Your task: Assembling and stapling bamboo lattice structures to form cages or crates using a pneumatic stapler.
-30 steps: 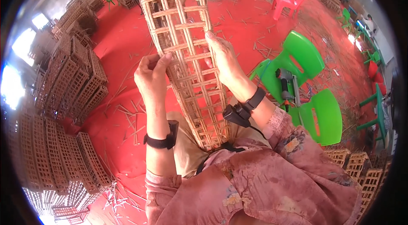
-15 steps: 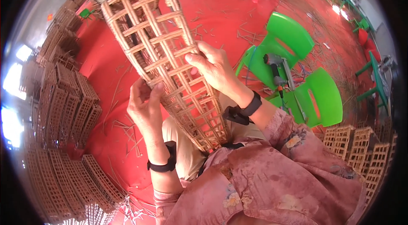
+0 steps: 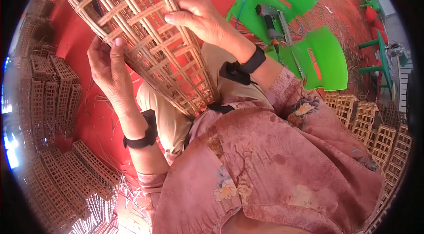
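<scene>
A long open-work wicker frame (image 3: 145,26), woven from brown rods in a square grid, leans from my lap up and away to the left. Its near end rests against my body at the waist; its far end runs out past the upper edge of the view. My left hand (image 3: 108,66) grips the left edge, thumb on top and fingers curled beneath. On the right edge, my right hand (image 3: 198,19) is closed round the rim with its thumb lying over the lattice. Both wrists wear black bands.
To the right, a pneumatic nail gun (image 3: 269,24) lies across two green chairs (image 3: 324,57). Stacked wicker frames stand at the left (image 3: 53,97), lower left (image 3: 66,185) and right (image 3: 375,132). Rod scraps litter the red floor (image 3: 95,114). A green table (image 3: 382,59) stands at far right.
The view has shifted, and the wicker frame with both hands now sits further up and left in it. Both hands keep hold of the frame's edges.
</scene>
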Demonstrator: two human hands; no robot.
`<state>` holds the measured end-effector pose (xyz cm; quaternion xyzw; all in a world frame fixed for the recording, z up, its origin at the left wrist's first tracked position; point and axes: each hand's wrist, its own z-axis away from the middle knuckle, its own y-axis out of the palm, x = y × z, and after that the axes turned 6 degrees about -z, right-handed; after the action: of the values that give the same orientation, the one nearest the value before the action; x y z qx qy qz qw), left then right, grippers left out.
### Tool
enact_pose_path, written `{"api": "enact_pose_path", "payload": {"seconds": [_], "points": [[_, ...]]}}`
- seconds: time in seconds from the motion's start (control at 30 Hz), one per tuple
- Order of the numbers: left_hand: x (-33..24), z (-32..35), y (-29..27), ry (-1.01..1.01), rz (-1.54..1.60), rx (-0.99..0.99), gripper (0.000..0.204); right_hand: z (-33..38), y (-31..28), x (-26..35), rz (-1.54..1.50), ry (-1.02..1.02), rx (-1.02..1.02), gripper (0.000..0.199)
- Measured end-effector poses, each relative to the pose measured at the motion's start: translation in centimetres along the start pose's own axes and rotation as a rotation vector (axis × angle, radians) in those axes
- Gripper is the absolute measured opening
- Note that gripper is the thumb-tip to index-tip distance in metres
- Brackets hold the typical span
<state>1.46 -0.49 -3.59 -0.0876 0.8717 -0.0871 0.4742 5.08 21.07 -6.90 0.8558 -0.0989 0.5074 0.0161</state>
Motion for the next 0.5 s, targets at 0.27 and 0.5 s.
{"api": "enact_pose_path", "payload": {"seconds": [0.27, 0.5], "points": [[0.4, 1.1, 1.5, 0.031, 0.122, -0.073, 0.036, 4.2, -0.4, 0.1, 0.229, 0.202, 0.177, 0.035], [1.1, 1.7, 2.2, 0.094, 0.105, -0.102, 0.037, 4.3, -1.2, -0.2, 0.105, 0.184, 0.215, 0.028]]}}
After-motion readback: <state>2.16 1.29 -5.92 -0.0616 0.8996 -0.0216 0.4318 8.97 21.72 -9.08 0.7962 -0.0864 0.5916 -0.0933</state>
